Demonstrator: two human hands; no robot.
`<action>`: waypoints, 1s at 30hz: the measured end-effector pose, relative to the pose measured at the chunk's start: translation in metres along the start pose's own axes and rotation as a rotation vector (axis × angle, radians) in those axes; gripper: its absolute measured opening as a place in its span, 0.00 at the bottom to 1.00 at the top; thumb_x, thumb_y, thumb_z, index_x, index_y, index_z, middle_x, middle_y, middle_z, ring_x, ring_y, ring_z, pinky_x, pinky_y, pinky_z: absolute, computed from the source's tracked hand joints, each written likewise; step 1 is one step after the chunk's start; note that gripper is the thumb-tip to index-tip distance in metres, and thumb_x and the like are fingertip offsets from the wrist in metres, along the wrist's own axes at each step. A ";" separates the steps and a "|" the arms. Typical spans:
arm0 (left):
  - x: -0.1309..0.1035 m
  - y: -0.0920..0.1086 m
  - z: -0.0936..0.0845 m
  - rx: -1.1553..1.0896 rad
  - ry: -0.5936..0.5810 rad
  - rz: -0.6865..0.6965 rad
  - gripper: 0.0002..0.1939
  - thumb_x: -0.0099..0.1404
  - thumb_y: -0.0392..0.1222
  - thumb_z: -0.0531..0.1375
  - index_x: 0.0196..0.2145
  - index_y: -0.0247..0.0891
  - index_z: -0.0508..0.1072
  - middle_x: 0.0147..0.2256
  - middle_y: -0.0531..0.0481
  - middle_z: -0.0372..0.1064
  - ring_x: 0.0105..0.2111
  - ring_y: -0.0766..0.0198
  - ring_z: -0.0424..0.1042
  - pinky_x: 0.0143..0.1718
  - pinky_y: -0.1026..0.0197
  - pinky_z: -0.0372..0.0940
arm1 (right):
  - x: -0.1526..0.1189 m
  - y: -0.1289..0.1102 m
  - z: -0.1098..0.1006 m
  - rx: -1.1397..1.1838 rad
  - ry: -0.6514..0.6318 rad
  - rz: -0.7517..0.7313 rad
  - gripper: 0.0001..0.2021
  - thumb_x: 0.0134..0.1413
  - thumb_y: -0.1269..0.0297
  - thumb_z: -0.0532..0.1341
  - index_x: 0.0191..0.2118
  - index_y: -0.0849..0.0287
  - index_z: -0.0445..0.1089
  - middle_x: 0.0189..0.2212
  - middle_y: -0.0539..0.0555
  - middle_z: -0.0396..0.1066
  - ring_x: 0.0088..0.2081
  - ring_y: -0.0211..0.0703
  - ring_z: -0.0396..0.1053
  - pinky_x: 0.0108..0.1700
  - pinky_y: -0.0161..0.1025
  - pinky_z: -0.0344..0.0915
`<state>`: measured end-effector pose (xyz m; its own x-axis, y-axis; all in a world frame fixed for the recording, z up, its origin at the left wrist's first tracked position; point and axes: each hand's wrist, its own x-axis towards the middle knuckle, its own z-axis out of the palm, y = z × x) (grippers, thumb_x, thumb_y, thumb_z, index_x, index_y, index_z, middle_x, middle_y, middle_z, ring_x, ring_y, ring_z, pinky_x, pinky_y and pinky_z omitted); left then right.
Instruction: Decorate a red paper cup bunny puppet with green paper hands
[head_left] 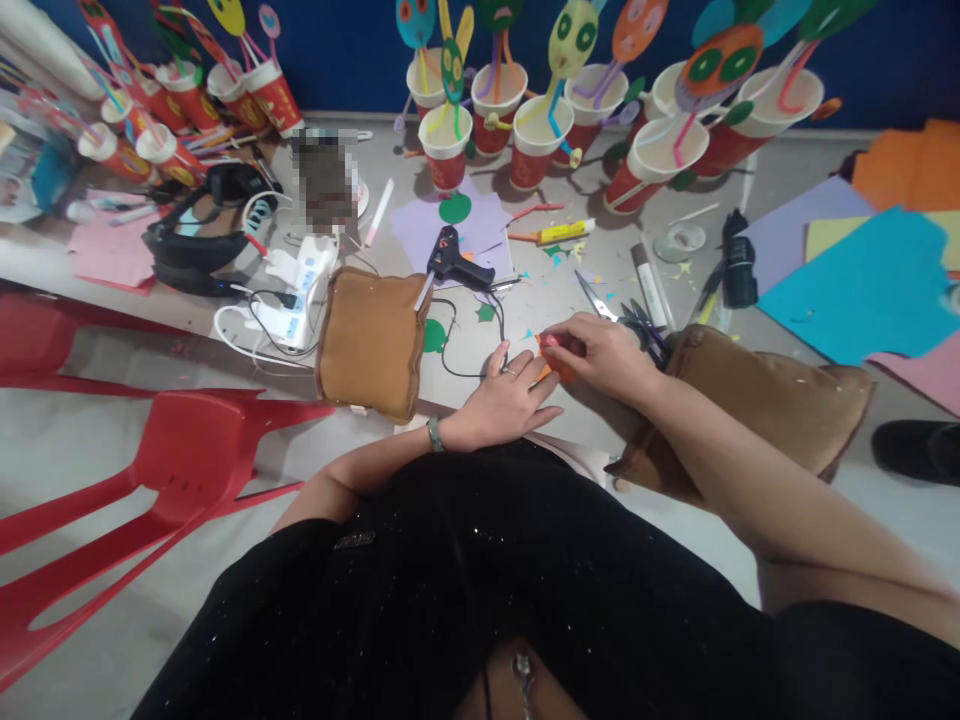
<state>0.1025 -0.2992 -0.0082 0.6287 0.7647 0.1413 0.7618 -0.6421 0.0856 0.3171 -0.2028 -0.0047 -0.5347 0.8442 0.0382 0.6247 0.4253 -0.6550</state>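
Observation:
Low on the table, my left hand (pixel 499 405) lies with its fingers stretched out and spread, the tips at a piece of orange paper (pixel 559 370). My right hand (pixel 604 358) is beside it, thumb and fingers pinched together over the same paper. A small pinkish spot shows at its fingertips; I cannot tell whether it is a held piece or a nail. Scissors (pixel 596 297) lie just beyond the right hand. Ahead of the left hand rest a black hot glue gun (pixel 459 265), its cord looping toward the hand, and green paper circles (pixel 435 336).
Red paper cups (pixel 448 150) with paper-faced figures line the back. A brown cushion (pixel 375 340) sits left, another brown cushion (pixel 765 400) right. A power strip (pixel 304 290), marker (pixel 651 285), tape roll (pixel 679 241) and blue paper (pixel 862 285) lie around. Red chair (pixel 195 450) stands left.

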 end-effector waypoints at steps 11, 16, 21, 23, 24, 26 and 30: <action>0.005 0.001 -0.004 -0.054 -0.083 -0.084 0.32 0.86 0.60 0.47 0.71 0.37 0.74 0.72 0.37 0.73 0.70 0.47 0.72 0.76 0.41 0.60 | -0.002 0.003 0.002 0.030 0.002 -0.002 0.12 0.73 0.55 0.62 0.46 0.51 0.83 0.36 0.59 0.79 0.36 0.53 0.75 0.44 0.51 0.74; 0.015 0.004 -0.007 -0.047 -0.109 -0.105 0.32 0.86 0.62 0.47 0.68 0.41 0.77 0.77 0.38 0.66 0.72 0.44 0.70 0.66 0.43 0.68 | 0.001 0.006 0.004 0.021 0.000 0.009 0.11 0.70 0.58 0.63 0.46 0.51 0.84 0.38 0.59 0.81 0.38 0.54 0.77 0.46 0.52 0.75; 0.018 0.007 -0.006 -0.035 -0.132 -0.098 0.29 0.84 0.62 0.51 0.64 0.41 0.80 0.77 0.38 0.66 0.70 0.42 0.71 0.63 0.43 0.69 | -0.001 0.001 -0.002 0.020 -0.028 0.005 0.13 0.68 0.60 0.63 0.51 0.52 0.84 0.40 0.60 0.83 0.38 0.54 0.78 0.47 0.52 0.77; 0.018 0.008 -0.005 -0.019 -0.132 -0.101 0.29 0.84 0.62 0.52 0.64 0.40 0.79 0.77 0.37 0.66 0.68 0.41 0.72 0.62 0.43 0.70 | -0.004 -0.005 -0.016 0.034 -0.056 0.041 0.18 0.66 0.59 0.64 0.57 0.52 0.83 0.42 0.59 0.84 0.36 0.53 0.78 0.46 0.52 0.77; 0.017 0.009 -0.004 -0.010 -0.134 -0.100 0.29 0.84 0.61 0.52 0.63 0.39 0.80 0.78 0.37 0.65 0.67 0.41 0.73 0.61 0.43 0.70 | -0.006 -0.008 -0.027 0.047 -0.060 0.075 0.20 0.67 0.58 0.64 0.60 0.53 0.82 0.43 0.59 0.85 0.35 0.53 0.78 0.45 0.51 0.77; 0.017 0.010 -0.004 0.004 -0.140 -0.092 0.28 0.85 0.61 0.52 0.60 0.38 0.81 0.78 0.35 0.64 0.65 0.42 0.74 0.58 0.44 0.71 | -0.010 -0.012 -0.052 0.063 0.008 0.180 0.20 0.70 0.57 0.61 0.59 0.55 0.82 0.42 0.60 0.86 0.35 0.51 0.78 0.44 0.48 0.77; 0.016 0.010 -0.003 0.026 -0.138 -0.072 0.26 0.85 0.59 0.52 0.55 0.37 0.81 0.78 0.33 0.65 0.62 0.43 0.75 0.54 0.45 0.71 | -0.017 0.003 -0.098 -0.108 0.314 0.439 0.16 0.70 0.58 0.59 0.48 0.59 0.83 0.37 0.61 0.84 0.34 0.48 0.76 0.43 0.44 0.72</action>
<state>0.1204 -0.2935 -0.0022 0.5868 0.8098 -0.0008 0.8081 -0.5855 0.0652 0.3837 -0.1844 0.0666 -0.0255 0.9996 0.0133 0.8144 0.0285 -0.5797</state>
